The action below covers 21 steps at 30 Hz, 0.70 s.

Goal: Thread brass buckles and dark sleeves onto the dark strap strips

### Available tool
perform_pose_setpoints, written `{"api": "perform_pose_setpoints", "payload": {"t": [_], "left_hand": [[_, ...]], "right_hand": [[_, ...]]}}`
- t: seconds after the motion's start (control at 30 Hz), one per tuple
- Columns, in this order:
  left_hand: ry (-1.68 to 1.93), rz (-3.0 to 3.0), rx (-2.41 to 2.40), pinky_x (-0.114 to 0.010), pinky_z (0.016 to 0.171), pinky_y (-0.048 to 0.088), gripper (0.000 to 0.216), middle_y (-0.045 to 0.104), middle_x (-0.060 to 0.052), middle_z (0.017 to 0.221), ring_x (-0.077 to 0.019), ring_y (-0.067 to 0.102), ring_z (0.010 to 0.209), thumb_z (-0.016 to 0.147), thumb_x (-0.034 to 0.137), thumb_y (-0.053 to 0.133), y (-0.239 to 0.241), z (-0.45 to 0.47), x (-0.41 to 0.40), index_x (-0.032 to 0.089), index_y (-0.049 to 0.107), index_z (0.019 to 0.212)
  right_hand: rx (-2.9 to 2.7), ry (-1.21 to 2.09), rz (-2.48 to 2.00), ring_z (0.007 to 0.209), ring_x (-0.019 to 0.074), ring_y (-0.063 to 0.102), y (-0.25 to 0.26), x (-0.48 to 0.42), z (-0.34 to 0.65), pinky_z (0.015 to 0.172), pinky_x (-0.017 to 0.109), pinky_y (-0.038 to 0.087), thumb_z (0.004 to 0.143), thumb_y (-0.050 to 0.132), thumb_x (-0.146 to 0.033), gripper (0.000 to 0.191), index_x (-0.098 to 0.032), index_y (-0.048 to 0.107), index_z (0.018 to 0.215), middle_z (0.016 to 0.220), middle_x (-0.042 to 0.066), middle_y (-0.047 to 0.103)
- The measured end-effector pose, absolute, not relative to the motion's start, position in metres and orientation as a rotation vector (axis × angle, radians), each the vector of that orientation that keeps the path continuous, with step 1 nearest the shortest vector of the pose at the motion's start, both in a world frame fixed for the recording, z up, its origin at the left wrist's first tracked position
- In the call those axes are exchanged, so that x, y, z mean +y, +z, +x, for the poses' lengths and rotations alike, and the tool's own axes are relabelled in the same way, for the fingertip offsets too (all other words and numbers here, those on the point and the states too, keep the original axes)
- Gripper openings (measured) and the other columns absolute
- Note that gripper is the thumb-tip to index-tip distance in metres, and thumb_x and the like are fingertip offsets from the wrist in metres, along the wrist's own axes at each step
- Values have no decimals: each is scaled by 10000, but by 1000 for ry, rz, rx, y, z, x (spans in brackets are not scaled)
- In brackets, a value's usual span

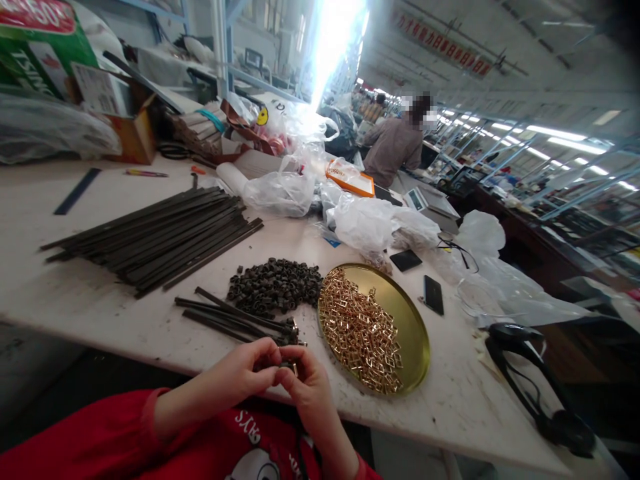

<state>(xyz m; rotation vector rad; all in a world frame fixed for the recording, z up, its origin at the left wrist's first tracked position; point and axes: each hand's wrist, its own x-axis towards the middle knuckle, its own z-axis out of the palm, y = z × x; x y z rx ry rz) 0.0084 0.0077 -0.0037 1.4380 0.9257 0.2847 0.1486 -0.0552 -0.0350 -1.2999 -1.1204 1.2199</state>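
Observation:
My left hand point(250, 371) and my right hand point(309, 381) meet at the table's front edge, fingers pinched together. Between the fingertips a dark strap is partly visible, mostly covered by the left hand. A bit of gold metal, apparently a buckle point(295, 369), shows at the right fingers. Just beyond the hands lie several dark straps point(220, 321) with gold buckles at their right ends. Behind those is a heap of small dark loops point(275, 287). To the right, a round gold tray point(415, 333) bears a pile of gold rectangular buckles point(357, 333).
A bundle of long dark strips point(165, 233) covers the table's left part. Plastic bags point(360, 220) are heaped along the back. A black phone point(433, 295) lies right of the tray, and a black looped object point(535, 387) is at the right edge. Another person point(395, 150) is farther back.

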Motion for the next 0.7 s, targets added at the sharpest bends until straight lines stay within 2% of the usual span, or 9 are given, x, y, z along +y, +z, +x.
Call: {"api": "perform_pose_setpoints", "payload": {"t": [0.1,0.2,0.27,0.33,0.4,0.53,0.6,0.7], "left_hand": [[217,1210,893,-201,454,285,183,434,86,567,-89,395,484,626,331,485,5,8,6,199,418,732],[226,1147,890,-198,452,284,174,447,88,560,-83,411,480,577,281,494,11,7,3,194,416,706],[239,1134,880,-197,451,285,169,461,89,561,-81,419,481,564,255,494,14,6,2,190,426,704],[241,1113,865,-195,468,305,169,495,84,574,-81,437,497,590,262,512,17,5,2,186,435,720],[229,1081,816,-197,505,337,199,548,68,623,-84,469,535,637,294,542,18,3,2,179,445,767],[252,1153,707,-240,618,417,266,623,11,762,-138,563,689,689,336,570,14,0,-1,171,465,869],[309,1359,779,-263,659,432,209,629,0,781,-162,575,739,692,301,565,9,1,-5,176,490,842],[391,1649,946,-261,642,430,109,625,3,763,-165,567,718,697,226,525,2,4,-13,186,522,798]], "right_hand": [[-1246,1138,-1397,699,144,546,-27,-59,148,635,263,432,821,522,-296,161,-183,569,927,806,16,600],[-1367,979,-1470,736,143,525,-20,-64,142,676,272,408,862,430,-260,127,-191,532,893,806,15,565],[-1304,1049,-1440,714,135,514,-18,-66,138,652,263,409,879,382,-278,148,-197,506,889,790,7,538],[-1154,1187,-1393,626,118,482,-18,-67,135,564,238,397,885,353,-338,186,-202,478,861,724,-15,494],[-1003,1272,-1368,553,102,433,-18,-67,134,492,216,361,867,368,-405,223,-206,451,811,659,-41,443],[-837,1319,-1365,488,81,372,-17,-66,135,456,197,314,808,451,-467,270,-207,415,747,582,-72,390],[-798,1322,-1369,479,77,366,-16,-67,134,455,197,308,795,472,-474,279,-205,419,740,580,-74,388],[-740,1343,-1340,481,80,365,-16,-69,132,463,202,309,791,493,-468,269,-207,439,757,585,-70,395]]}}
